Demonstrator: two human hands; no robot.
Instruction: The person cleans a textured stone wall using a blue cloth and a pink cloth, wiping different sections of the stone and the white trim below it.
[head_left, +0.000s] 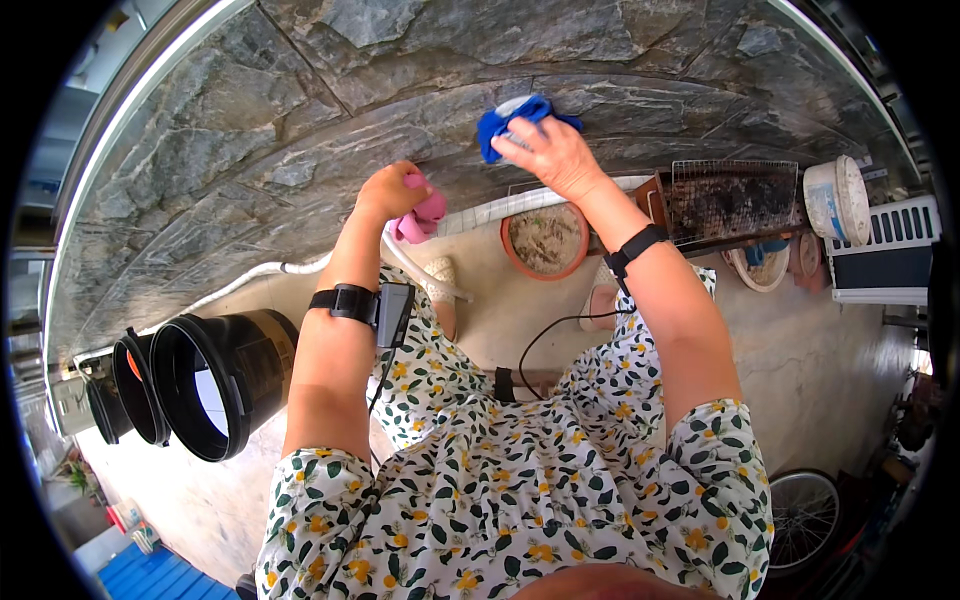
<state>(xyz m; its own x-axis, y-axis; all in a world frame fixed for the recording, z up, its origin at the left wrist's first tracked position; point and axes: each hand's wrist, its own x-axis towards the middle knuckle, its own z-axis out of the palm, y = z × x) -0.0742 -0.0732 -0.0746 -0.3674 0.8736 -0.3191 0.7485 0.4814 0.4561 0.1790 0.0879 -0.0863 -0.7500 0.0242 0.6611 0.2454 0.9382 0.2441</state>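
A bunched pink cloth (421, 214) is gripped in my left hand (391, 193), beside the foot of a grey stone-tiled wall (300, 97). Higher up and to the right, my right hand (553, 154) holds a crumpled blue cloth (491, 131) with a pale grey patch. The blue cloth lies over the stone face, and my fingers are bent over it. How firmly it presses on the wall cannot be told. A device is strapped to my left forearm, and a black band with a cable circles my right forearm.
A white hose (262, 270) runs along the wall's foot. Below my right hand stands a round pot of soil (545, 240). A charcoal grill with a wire rack (735, 199) and a white tub (836, 201) are rightward. Black buckets (259, 352) stand left; a bicycle wheel (799, 517) is lower right.
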